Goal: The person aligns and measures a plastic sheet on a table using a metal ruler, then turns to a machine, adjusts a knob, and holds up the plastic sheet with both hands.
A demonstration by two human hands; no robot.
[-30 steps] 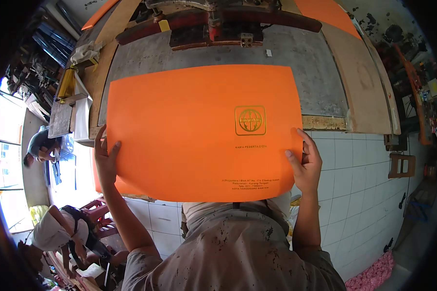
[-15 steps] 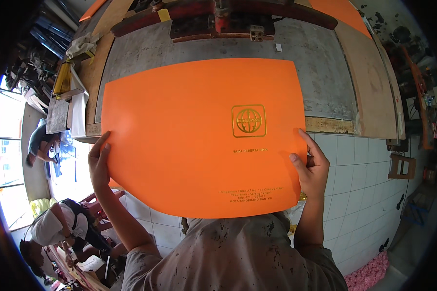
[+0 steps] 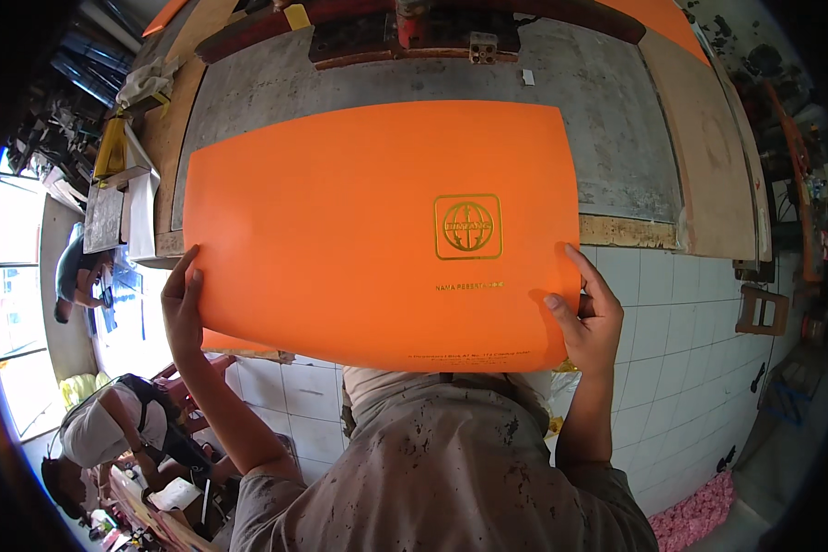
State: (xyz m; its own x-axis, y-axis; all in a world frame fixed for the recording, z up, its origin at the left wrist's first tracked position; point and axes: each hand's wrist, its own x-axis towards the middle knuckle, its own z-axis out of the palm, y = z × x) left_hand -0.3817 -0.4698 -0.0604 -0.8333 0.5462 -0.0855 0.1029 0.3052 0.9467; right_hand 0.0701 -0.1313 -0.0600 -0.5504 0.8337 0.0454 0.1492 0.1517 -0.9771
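Between my two hands I hold a large orange cover sheet, bowed a little along its near edge. Gold print marks its right half: a globe emblem in a rounded square frame, with lines of lettering below. My left hand is closed on the left edge, thumb and fingers pinching it. On the right edge my right hand grips with the thumb lying on top of the printed face. The far part of the sheet overlaps the grey metal bed of a machine; whether it touches cannot be told.
A dark red machine bar with a black block spans the far side. A wooden board borders the bed on the right. Two people work at the left. A stool stands on the tiled floor at right.
The sheet's near edge has tilted away from my view and pulled back from my shirt, so its lower lettering shows foreshortened. Both hands keep their grip on the edges.
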